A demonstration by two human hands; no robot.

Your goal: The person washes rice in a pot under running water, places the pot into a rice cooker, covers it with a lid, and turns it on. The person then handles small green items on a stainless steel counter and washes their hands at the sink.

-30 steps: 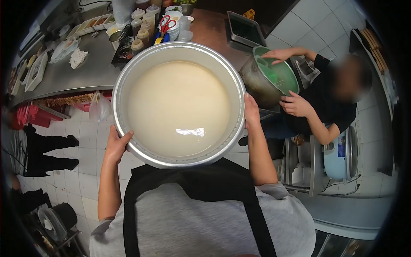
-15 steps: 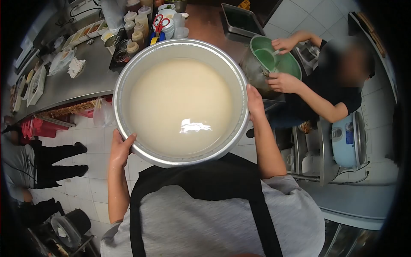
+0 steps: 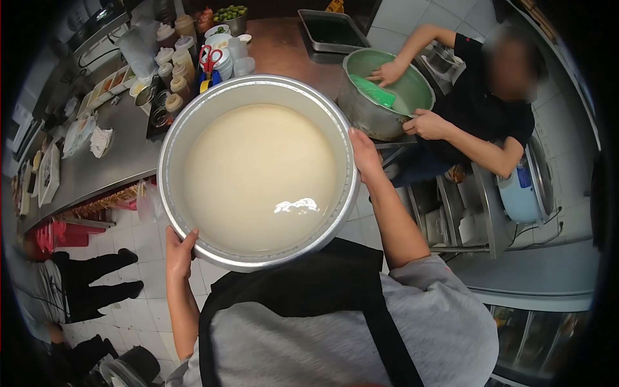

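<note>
A wide round metal pot (image 3: 171,213) is held up in front of my black apron, tilted so that I look down into it. Milky, cream-coloured liquid (image 3: 258,174) covers its bottom, with a bright glare patch near the lower right. My left hand (image 3: 181,251) grips the rim at the lower left, thumb on top and fingers hidden beneath. On the right side, my right hand (image 3: 365,155) clasps the pot's edge, its fingers mostly out of sight under the metal.
At right, a co-worker (image 3: 490,97) has one hand in a large pot (image 3: 367,109) with a bright green object (image 3: 374,92). Sauce bottles (image 3: 180,61) and red scissors (image 3: 210,58) stand on the counter at left. Another person's legs (image 3: 97,277) are at lower left. A blue cooker (image 3: 525,193) sits at right.
My pot and both hands have shifted left and slightly down in view. The co-worker's upper hand has moved into the large pot, and the green object there lies at a different angle.
</note>
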